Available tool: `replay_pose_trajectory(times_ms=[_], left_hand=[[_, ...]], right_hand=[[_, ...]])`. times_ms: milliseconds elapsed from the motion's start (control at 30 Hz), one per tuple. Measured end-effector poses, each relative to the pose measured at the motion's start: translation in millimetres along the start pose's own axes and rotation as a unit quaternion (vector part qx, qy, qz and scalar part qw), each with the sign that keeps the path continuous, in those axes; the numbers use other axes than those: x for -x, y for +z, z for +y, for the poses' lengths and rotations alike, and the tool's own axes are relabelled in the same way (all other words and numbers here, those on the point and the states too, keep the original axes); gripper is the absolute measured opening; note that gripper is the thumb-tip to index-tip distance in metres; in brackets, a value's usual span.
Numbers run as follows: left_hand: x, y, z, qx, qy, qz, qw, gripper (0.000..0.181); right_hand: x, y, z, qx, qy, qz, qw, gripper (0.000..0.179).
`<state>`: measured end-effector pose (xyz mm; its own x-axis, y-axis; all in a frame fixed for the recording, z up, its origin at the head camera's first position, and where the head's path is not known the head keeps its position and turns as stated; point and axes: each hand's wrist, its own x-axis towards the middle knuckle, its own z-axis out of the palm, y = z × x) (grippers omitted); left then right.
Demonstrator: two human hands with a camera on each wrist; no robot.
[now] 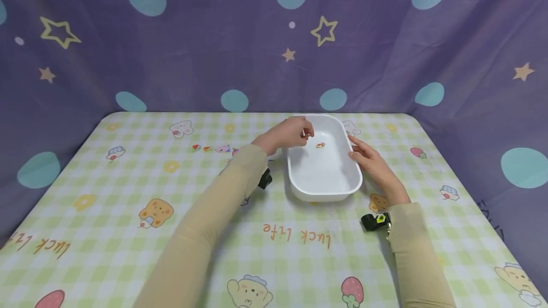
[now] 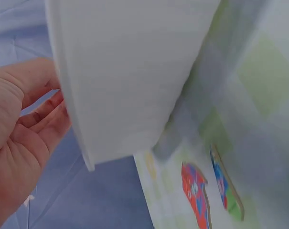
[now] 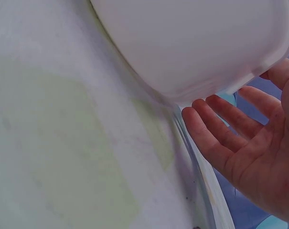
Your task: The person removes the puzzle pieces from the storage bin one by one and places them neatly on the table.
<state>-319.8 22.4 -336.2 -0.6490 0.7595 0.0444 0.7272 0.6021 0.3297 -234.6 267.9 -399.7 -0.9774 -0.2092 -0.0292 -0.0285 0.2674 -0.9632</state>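
A white rectangular basin stands on the tabletop, with a small red-and-yellow cutout piece on its floor. My left hand reaches over the basin's left rim, its fingertips pinching a small reddish piece mostly hidden by the fingers. In the left wrist view, the basin's wall hides those fingertips. My right hand is at the basin's right side, thumb by the rim and fingers loosely extended along the outer wall, as the right wrist view shows.
Left of the basin lies a row of small colourful cutouts, among them a red one and a pink one; my left forearm partly covers the row. A checked tablecloth covers the table. Behind hangs a purple curtain.
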Motion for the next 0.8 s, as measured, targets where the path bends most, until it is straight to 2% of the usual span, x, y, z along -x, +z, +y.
replay_pose_trajectory(times_ms=[133,433,600,800], left_hand=[[9.9,-4.9,-4.5,0.011,0.002,0.016,0.9998,0.021],[35.6,-12.2,-14.0,0.025,-0.001,0.030,0.9992,0.020],[54.6,-16.4,-21.1,0.024,-0.021,0.031,0.9990,0.021],[80.7,-19.9,-31.6,0.033,-0.061,0.043,0.9967,0.023]], right_hand=[[-0.4,-0.2,-1.4,0.002,0.003,0.000,1.0000,0.056],[3.5,2.4,-11.1,-0.007,0.012,-0.006,0.9999,0.056],[4.8,4.1,-15.2,-0.007,0.011,-0.007,0.9999,0.055],[0.2,-0.2,-3.9,0.004,0.011,-0.008,0.9999,0.056]])
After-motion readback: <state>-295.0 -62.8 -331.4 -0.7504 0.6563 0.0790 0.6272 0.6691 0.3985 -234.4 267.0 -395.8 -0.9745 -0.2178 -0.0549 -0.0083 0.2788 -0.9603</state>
